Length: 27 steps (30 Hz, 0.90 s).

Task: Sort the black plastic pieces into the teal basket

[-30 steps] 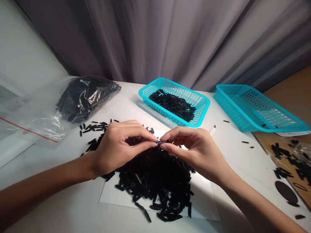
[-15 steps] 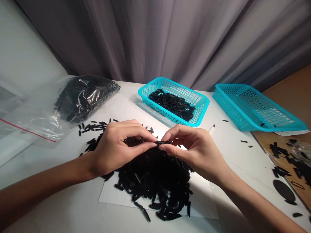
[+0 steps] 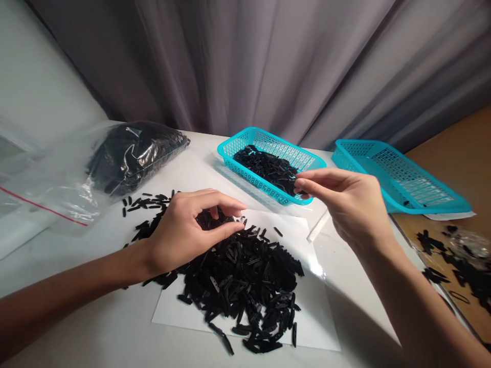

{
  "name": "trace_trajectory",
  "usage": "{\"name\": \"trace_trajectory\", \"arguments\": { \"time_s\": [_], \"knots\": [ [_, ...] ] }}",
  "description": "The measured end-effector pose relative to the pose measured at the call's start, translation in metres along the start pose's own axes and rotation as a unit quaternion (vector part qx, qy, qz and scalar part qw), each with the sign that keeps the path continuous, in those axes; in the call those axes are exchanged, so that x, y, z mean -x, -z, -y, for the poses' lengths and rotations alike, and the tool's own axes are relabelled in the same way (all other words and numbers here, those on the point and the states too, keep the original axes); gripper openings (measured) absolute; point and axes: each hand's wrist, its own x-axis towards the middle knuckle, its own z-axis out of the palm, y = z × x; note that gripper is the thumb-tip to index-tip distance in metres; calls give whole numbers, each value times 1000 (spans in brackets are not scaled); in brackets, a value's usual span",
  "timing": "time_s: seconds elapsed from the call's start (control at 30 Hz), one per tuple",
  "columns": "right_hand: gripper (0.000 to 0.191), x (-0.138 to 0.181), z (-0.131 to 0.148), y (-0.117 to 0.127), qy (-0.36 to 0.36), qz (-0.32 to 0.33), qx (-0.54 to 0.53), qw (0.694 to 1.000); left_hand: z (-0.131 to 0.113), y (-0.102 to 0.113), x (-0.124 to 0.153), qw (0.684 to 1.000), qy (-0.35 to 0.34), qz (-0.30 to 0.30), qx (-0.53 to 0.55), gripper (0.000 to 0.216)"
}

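My left hand (image 3: 195, 230) hovers over a heap of small, narrow black pieces (image 3: 245, 276) on a white sheet. Its thumb and fingers are apart, with nothing between the tips. At the near right side of a turquoise mesh basket (image 3: 264, 197), my right hand (image 3: 345, 202) has thumb and forefinger pressed together. Whatever the pinch holds is hidden against the dark contents. Inside that basket lies a layer of similar black pieces (image 3: 264, 166). The heap spreads leftward beneath my left wrist.
A clear zip bag (image 3: 134, 158) full of black pieces lies at the left. Right of the filled basket stands a second turquoise basket (image 3: 433, 204). A white pen (image 3: 318, 228) is partly behind my right hand. More black pieces (image 3: 475, 276) are scattered at the far right.
My hands have come apart from a shared pinch on a black piece. The right moved right and away from me to the basket; the left stayed, its fingers parting.
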Motion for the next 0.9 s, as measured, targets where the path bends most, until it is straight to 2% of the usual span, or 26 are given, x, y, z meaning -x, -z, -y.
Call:
{"name": "trace_trajectory", "arguments": {
  "time_s": [0.1, 0.2, 0.3, 0.4, 0.5, 0.63, 0.8, 0.9],
  "knots": [
    [11, 8, 0, -11, -67, 101, -136, 983, -1, -2, 2, 1000, 1, 6, -2, 17],
    [11, 28, 5, -33, -164, 196, -248, 934, -3, -5, 4, 1000, -19, 13, -7, 19],
    [8, 43, 9, -49, -244, 234, -324, 884, -4, -8, 5, 999, -42, 19, -4, 19],
    [8, 48, 12, -52, -284, 235, -354, 859, -3, -9, 5, 999, -49, 5, 2, 12],
    [11, 47, 14, -49, -289, 236, -356, 857, -1, -8, 4, 999, -45, -6, 3, 8],
    [16, 47, 14, -45, -269, 241, -332, 872, 3, -7, 4, 998, -65, -12, -22, 5],
    [19, 47, 13, -43, -243, 272, -325, 872, 6, -9, 6, 995, -88, -3, -35, 19],
    [21, 47, 13, -42, -227, 279, -298, 884, 7, -9, 6, 995, -97, 7, -23, 16]
  ]
}}
